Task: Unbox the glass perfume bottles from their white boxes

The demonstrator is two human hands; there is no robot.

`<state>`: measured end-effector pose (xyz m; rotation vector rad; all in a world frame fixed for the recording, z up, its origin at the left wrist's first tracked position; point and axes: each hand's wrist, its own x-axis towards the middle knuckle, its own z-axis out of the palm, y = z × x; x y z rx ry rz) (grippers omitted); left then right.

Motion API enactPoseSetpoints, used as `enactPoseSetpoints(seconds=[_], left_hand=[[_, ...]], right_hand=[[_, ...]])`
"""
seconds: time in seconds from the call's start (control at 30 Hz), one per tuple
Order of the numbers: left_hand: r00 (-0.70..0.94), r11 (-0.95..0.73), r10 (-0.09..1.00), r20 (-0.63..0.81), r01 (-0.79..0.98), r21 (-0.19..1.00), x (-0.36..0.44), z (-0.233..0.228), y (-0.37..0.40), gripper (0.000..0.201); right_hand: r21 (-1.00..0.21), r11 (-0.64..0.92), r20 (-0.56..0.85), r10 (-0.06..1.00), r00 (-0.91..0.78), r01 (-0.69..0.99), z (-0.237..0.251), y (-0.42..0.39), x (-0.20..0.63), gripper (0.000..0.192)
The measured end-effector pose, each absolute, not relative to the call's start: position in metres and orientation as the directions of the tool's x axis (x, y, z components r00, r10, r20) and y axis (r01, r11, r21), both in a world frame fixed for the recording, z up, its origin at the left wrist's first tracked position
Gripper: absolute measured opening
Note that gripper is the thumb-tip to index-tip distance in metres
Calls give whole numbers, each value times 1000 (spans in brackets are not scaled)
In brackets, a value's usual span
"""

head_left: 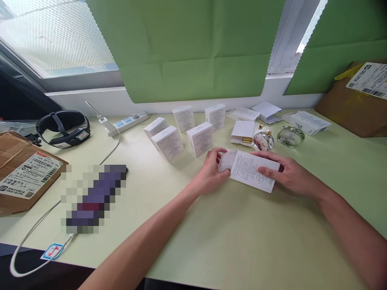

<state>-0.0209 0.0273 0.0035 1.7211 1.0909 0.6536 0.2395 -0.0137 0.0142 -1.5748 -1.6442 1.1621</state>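
A white printed carton (254, 170) lies tilted just above the table between my two hands. My right hand (286, 171) grips its right end, thumb on the printed face and fingers behind. My left hand (215, 167) pinches a pale, translucent piece (227, 161) at the carton's left end; whether it is an insert or a flap I cannot tell. Just beyond the carton stand a round glass perfume bottle (263, 141) with a gold top and a second glass bottle (290, 137). A small gold piece (260, 126) sits behind them.
Several closed white boxes, such as one front box (167, 143), stand left of my hands. An opened box (242, 132) and flattened cartons (306, 122) lie behind. Cardboard parcels (356, 102) flank the table. A blurred phone (96, 197), cable, power strip (128, 123) and headset (63, 129) are left.
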Motion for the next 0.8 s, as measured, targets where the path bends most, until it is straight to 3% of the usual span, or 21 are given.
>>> enactPoseSetpoints(seconds=[0.13,0.27,0.37,0.43,0.53,0.8], left_hand=[[371,-107,920,-124,544,832,-21,6,28,56],[327,-124,942,-81,561,819,-19,5,27,33],[276,-119,960,-52,568,815,-18,2,27,39],[258,-120,965,-45,591,798,-16,0,27,41],[272,-166,962,-14,626,762,-14,-4,27,50],[271,-233,961,48,708,666,-10,-8,28,61]], right_hand=[[-854,-102,-192,973,-126,510,16,-14,239,61],[-832,-10,-148,967,-206,555,14,-14,242,57],[-810,-7,-199,943,-265,586,15,-16,244,59],[-779,-14,-256,920,-297,627,15,-18,244,72],[-729,92,-219,907,-359,678,14,-21,243,90],[-715,123,-211,900,-381,688,11,-22,242,89]])
